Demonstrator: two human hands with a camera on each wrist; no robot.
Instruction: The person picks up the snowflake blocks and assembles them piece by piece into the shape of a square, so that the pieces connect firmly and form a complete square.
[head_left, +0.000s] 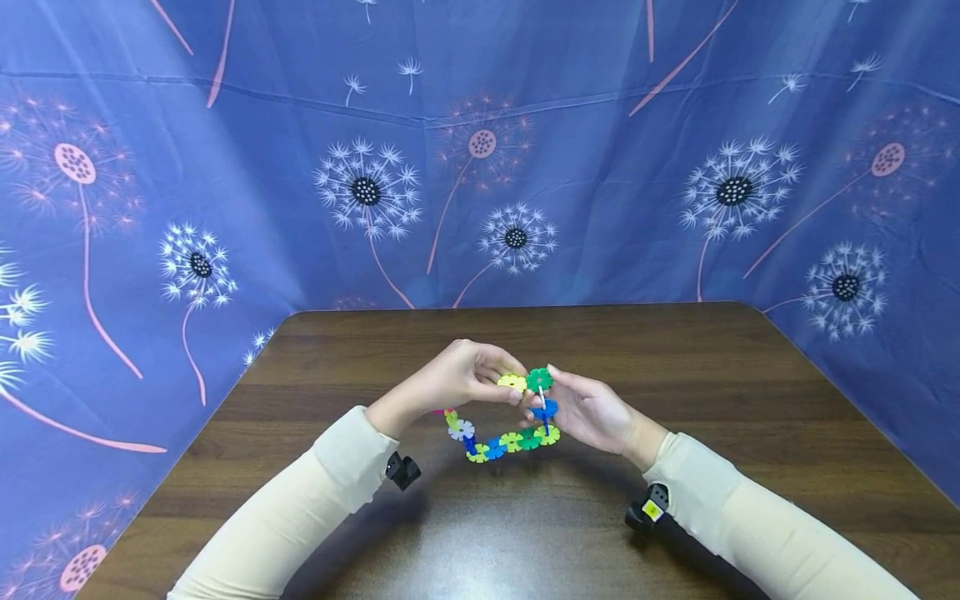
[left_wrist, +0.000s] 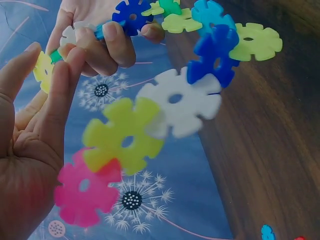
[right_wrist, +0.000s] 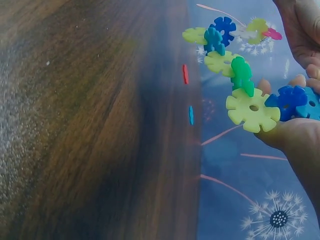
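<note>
Above the table, both hands hold one chain of flower-shaped interlocking plastic discs (head_left: 511,442). My left hand (head_left: 467,375) pinches a yellow disc (head_left: 510,384) at one end between thumb and fingers. Beside it, a green disc (head_left: 539,377) touches my right hand's thumb tip. The right hand (head_left: 597,414) curls its fingers about the neighbouring white and blue discs (head_left: 550,407), partly hiding them. From there the chain loops below the hands through yellow, green and blue discs. Its free end, with a white disc (left_wrist: 192,112) and a pink disc (left_wrist: 82,207), hangs near the left wrist.
A red disc (right_wrist: 185,74) and a light blue disc (right_wrist: 191,115) lie on the wooden table (head_left: 750,400) near its edge, as the right wrist view shows. A blue dandelion-print cloth (head_left: 600,167) hangs behind and around the table.
</note>
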